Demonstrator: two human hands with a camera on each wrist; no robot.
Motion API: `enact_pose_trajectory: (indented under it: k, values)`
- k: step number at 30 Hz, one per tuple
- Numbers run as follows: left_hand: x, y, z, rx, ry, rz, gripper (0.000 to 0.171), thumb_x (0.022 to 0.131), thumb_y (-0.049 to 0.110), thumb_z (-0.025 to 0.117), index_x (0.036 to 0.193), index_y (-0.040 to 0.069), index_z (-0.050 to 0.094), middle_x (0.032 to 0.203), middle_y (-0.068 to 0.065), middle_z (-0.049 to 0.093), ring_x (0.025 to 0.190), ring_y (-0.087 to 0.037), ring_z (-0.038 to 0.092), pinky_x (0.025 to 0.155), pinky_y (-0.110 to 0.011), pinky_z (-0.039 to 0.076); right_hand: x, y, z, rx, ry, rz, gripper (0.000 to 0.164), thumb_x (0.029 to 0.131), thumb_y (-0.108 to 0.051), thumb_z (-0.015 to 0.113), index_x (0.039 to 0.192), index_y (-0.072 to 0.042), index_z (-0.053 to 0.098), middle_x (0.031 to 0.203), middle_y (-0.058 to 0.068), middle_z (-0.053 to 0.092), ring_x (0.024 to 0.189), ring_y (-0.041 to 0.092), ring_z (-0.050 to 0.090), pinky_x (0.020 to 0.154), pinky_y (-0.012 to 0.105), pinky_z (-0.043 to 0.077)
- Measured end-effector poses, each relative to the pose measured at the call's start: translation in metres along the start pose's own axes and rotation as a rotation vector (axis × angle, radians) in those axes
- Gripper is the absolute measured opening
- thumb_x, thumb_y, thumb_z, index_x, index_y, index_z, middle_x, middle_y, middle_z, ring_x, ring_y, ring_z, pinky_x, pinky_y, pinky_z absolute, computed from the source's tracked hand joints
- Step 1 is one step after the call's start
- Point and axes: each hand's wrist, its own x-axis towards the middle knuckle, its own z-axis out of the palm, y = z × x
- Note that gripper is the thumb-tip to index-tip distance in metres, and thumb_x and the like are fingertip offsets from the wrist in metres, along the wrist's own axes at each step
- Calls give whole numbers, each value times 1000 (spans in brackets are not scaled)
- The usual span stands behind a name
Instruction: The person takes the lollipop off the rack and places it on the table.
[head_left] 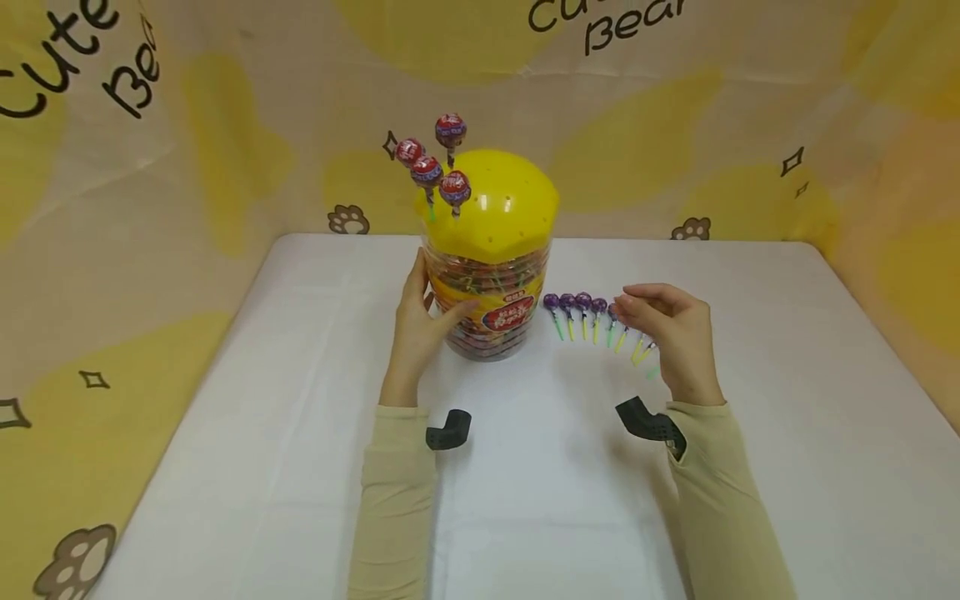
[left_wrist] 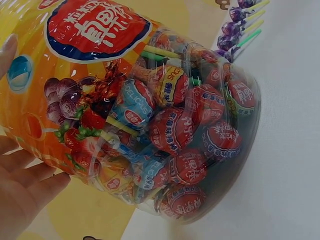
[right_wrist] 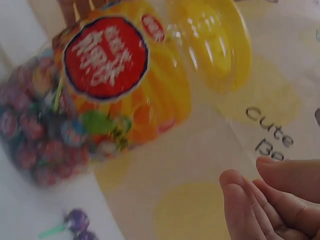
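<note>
A clear plastic candy jar (head_left: 512,315) full of wrapped lollipops stands upright on the table, under a domed yellow lid (head_left: 517,196). Several red-and-purple lollipops (head_left: 454,188) stick up from the lid's left part. My left hand (head_left: 416,337) grips the jar's left side, thumb across the front label and fingers around the back. To the right of the jar lies a curved row of purple lollipops (head_left: 583,302) with green and yellow sticks. Over the right end of that row my right hand (head_left: 678,337) hovers, fingers loosely bent; nothing shows between thumb and fingertips (right_wrist: 232,182).
A white cloth covers the table (head_left: 247,433). Behind it hangs a yellow patterned curtain (head_left: 637,150) with printed words and paw marks. Black wrist-camera mounts (head_left: 450,429) jut from both sleeves.
</note>
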Motion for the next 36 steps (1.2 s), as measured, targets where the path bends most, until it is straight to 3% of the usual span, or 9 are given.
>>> enact_pose_trajectory:
  k: [7,15,24,36]
  values:
    - [-1,0,0,1,3,10,94,84,22,73,152,10,9,156,-9,15,141,-24,19,113,-43,24,9,-25,55,46,-79,-124,12,84,1,68,94,8,68,84,9,70,75,20,69,73,30,58]
    - [-2,-2,0,4,9,0,95,84,23,73,153,11,10,156,-8,16,141,-22,19,113,-41,24,20,-40,102,69,-136,-188,15,83,-1,70,96,6,69,87,10,70,75,20,68,74,31,57]
    - [-1,-3,0,-7,8,-17,93,84,28,73,153,16,12,156,-3,18,141,-19,20,113,-39,25,28,-60,136,-44,-175,-290,19,83,-2,71,99,8,68,93,13,68,85,23,67,83,33,55]
    - [-1,-5,-1,-11,26,-3,91,84,25,73,153,16,14,155,-2,20,140,-19,23,113,-41,26,34,-67,157,-242,-209,-448,21,78,2,74,96,9,68,90,17,69,79,20,67,76,30,57]
